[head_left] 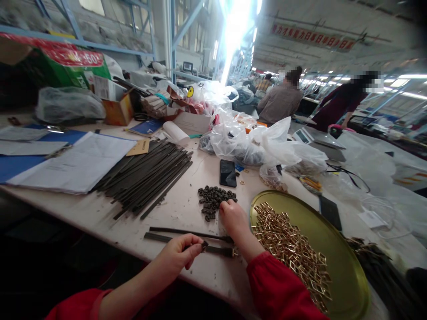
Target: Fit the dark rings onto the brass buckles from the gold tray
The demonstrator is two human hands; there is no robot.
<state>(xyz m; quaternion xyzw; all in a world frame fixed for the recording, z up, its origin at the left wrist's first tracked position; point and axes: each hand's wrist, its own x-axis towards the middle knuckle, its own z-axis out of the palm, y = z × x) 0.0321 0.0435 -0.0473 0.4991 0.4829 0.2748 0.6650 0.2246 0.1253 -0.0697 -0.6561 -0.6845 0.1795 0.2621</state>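
The left hand (pixel 182 255) is curled, its thumb and fingertips pinching a small dark loop onto a thin dark strap (pixel 213 250) that lies flat on the table edge (pixel 187 209) and runs toward the right wrist. A second strap (pixel 187 231) lies just beyond it, between the two hands. The right hand (pixel 233 218) rests palm down, its fingers bent into the near edge of a small heap of dark loops (pixel 213 201) that sits loose on the bare table, just ahead of the knuckles; whether it has one pinched I cannot tell.

Just right of the right hand, a round brass-coloured tray (pixel 320 222) holds a thick drift of gold rectangular buckles (pixel 290 249), piled toward its near left side, while its far half is bare metal.

Beyond the loop heap lies a black phone (pixel 228 173), face up. Farther left of the left hand, a big bundle of dark straps (pixel 147 175) fans across the table, partly over white papers (pixel 80 164) and a blue folder (pixel 13 162).

Past the phone, clear plastic bags (pixel 263 144) slump together, with dark small parts showing through the nearest. Farther off to the left stand an open cardboard box (pixel 118 109), its contents unclear, and a green and red carton (pixel 66 64). In the distance two people (pixel 282 100) stand at other tables.
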